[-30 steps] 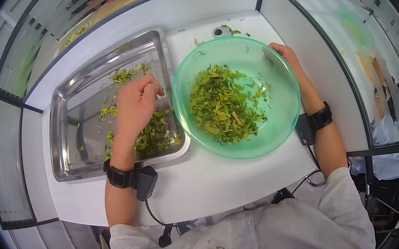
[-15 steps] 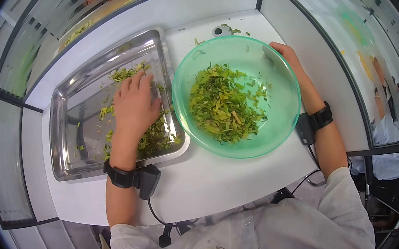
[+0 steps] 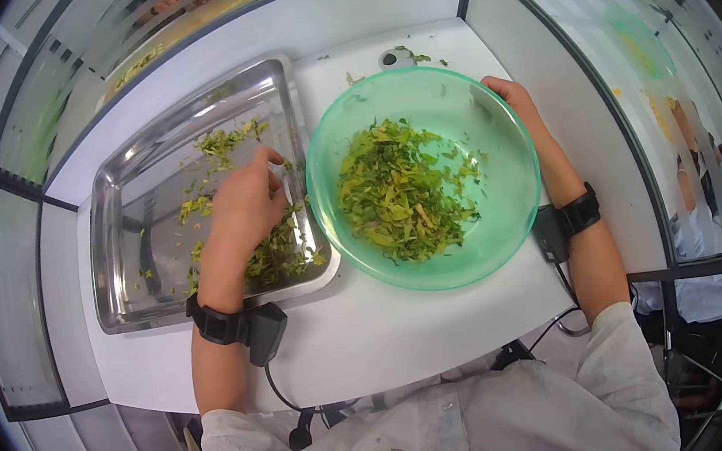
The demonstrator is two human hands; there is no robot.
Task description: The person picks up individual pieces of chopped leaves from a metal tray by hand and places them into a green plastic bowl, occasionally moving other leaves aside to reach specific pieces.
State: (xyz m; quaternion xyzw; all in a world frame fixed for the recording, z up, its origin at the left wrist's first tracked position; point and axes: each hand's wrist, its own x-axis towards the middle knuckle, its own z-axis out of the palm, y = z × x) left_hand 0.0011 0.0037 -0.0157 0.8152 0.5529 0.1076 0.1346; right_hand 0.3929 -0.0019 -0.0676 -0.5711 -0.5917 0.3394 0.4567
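A metal tray [image 3: 122, 253] on the left holds scattered green leaves [image 3: 271, 258], thickest near its right side. My left hand [image 3: 247, 201] is over the tray with its fingers bent down among the leaves; what they hold, if anything, is hidden. To the right stands a green translucent bowl [image 3: 507, 182] with a heap of chopped leaves [image 3: 398, 194] in its left half. My right hand [image 3: 514, 97] grips the bowl's upper right rim, its fingers partly hidden behind the rim.
The white table [image 3: 392, 338] has low white partitions around it. A round grommet [image 3: 388, 60] with leaf bits lies behind the bowl. Black straps with small boxes and cables are on both wrists. Beyond the right partition a person in white [image 3: 712, 297] is partly visible.
My left hand has drawn slightly down in the tray, and its spread fingers have curled in. The bowl has shifted slightly left, with my right hand still on its rim.
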